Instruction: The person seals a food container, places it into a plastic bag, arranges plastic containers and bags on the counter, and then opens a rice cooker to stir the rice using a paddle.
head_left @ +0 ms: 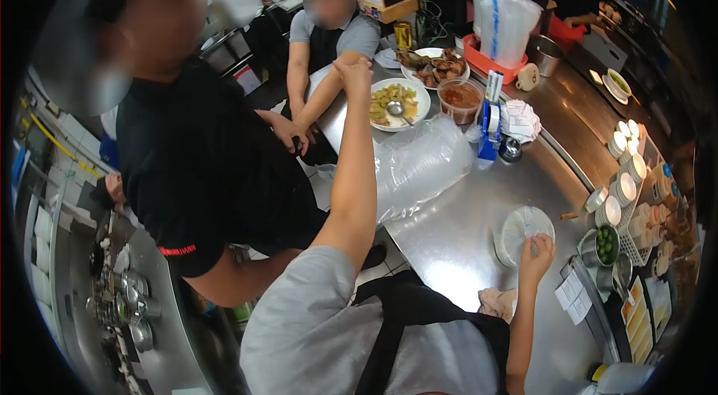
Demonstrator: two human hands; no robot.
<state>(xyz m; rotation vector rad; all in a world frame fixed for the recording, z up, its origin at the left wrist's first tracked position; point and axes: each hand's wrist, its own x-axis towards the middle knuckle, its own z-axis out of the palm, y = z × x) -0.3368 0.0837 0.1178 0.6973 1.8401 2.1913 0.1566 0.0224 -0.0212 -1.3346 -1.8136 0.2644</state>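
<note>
My left arm stretches across to the far side of the steel table, and my left hand (354, 73) is closed in front of a co-worker's forearm. What it holds, if anything, is hidden. Nearest to it is a white plate (378, 123) of chopped green food with a spoon (396, 109). Close to my body, my right hand (537, 254) pinches clear plastic on a round, pale bowl (511, 239). The bowl's contents cannot be made out. A crumpled brown cloth (496, 304) lies below it.
A large clear plastic bag roll (422, 167) lies mid-table, beside a blue tape dispenser (489, 132) and a tub of red sauce (460, 100). Behind are a plate of browned meat (436, 70) and a red basket (493, 59). Co-workers stand left and opposite; stacked cups (622, 187) line the right.
</note>
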